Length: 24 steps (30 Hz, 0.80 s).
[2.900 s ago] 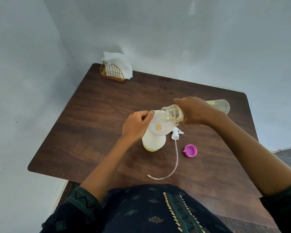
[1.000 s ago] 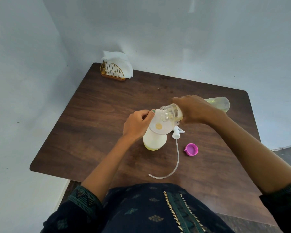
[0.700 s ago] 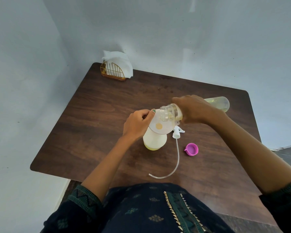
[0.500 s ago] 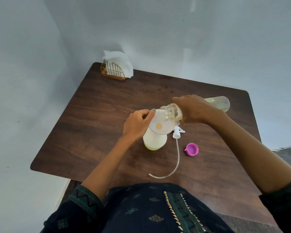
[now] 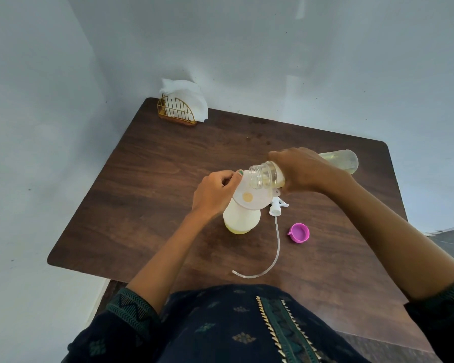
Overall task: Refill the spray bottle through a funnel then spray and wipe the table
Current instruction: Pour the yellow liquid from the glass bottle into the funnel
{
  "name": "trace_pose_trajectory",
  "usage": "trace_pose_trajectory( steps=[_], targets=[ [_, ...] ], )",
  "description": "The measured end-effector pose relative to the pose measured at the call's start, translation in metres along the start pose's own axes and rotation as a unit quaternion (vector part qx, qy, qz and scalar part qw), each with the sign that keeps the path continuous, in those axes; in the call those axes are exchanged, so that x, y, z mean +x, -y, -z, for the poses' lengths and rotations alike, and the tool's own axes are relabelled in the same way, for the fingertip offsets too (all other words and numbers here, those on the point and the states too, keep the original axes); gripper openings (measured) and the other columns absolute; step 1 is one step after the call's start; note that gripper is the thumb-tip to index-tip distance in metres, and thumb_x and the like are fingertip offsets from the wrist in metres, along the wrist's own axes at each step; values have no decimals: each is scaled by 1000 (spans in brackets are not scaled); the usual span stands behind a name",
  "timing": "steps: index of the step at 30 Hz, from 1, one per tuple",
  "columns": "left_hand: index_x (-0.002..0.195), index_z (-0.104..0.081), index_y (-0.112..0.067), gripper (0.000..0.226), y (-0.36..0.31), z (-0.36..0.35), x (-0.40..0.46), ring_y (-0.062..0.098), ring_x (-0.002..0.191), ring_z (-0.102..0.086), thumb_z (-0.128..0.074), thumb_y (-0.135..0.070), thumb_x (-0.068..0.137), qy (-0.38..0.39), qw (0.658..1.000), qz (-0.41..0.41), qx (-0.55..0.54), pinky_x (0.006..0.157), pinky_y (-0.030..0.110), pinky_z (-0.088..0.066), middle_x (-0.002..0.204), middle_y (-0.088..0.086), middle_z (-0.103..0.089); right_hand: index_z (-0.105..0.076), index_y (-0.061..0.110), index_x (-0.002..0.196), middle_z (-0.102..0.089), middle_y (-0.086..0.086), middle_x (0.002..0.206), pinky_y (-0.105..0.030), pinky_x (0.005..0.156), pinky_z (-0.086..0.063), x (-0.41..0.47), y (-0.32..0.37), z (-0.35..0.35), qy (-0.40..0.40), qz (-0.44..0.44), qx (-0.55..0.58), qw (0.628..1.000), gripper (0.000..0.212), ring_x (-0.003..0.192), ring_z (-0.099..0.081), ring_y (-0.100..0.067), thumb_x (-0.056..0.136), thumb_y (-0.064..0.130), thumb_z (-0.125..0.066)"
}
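The left hand (image 5: 215, 195) pinches the rim of the funnel (image 5: 249, 196); the right hand (image 5: 303, 170) grips a clear refill bottle (image 5: 266, 176) lying nearly level, its long axis along the table's (image 5: 147, 179) far edge, open mouth at the funnel. The white spray bottle (image 5: 241, 218) stands upright mid-table, yellowish liquid apparently at its base. Its neck is hidden. Beside it lie the sprayer head (image 5: 277, 206) and pink cap (image 5: 299, 233).

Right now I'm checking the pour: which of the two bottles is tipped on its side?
The clear refill bottle gripped by the right hand, mouth over the funnel. The white spray bottle stands upright on the table.
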<state>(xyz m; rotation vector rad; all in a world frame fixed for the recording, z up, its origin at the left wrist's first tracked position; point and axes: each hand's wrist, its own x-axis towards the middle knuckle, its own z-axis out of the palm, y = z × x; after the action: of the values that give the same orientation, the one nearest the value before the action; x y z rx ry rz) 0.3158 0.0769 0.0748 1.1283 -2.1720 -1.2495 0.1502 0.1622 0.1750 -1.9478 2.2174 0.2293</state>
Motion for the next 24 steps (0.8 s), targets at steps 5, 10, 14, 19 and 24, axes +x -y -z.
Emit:
trace_pose_trajectory(
  steps=[5, 10, 14, 19, 24],
  targets=[
    [68, -61, -16, 46, -1, 0, 0, 10, 53, -44, -43, -50, 93, 3, 1000, -2, 4, 56, 30, -34, 55, -7, -49, -53, 14, 103, -66, -3, 96, -32, 70, -44, 0, 0, 1, 2, -1, -7, 1000, 39, 87, -61, -23, 72, 25, -75],
    [65, -59, -18, 46, -2, 0, 1, 10, 54, -44, -43, -51, 92, 5, 1000, 1, 0, 57, 31, -35, 55, -7, -50, -54, 14, 103, -66, -4, 96, -36, 76, -49, 1, 0, 1, 2, -2, -8, 1000, 40, 87, -62, -23, 72, 26, -76],
    [51, -48, -30, 47, -5, 2, -1, 10, 50, -37, -45, -47, 94, 5, 1000, 5, 4, 55, 28, -28, 45, -10, -40, -53, 14, 102, -65, -4, 95, -34, 72, -46, 1, -1, 1, 4, -1, -12, 1000, 40, 86, -61, -24, 72, 27, -75],
    [50, -44, -27, 48, -7, 3, -2, 9, 50, -37, -46, -44, 95, -1, 1000, 5, 3, 55, 27, -27, 46, -10, -38, -52, 14, 102, -64, -4, 94, -33, 69, -42, 0, 0, 3, 5, 1, -14, 1000, 41, 85, -60, -25, 72, 29, -75],
    [53, -47, -25, 46, -6, 2, -2, 9, 51, -39, -46, -45, 95, 3, 1000, 0, -5, 55, 26, -28, 48, -10, -41, -53, 14, 103, -65, -4, 95, -31, 69, -40, -1, 0, 3, 4, 2, -16, 1000, 41, 85, -60, -24, 73, 31, -75]
  ],
)
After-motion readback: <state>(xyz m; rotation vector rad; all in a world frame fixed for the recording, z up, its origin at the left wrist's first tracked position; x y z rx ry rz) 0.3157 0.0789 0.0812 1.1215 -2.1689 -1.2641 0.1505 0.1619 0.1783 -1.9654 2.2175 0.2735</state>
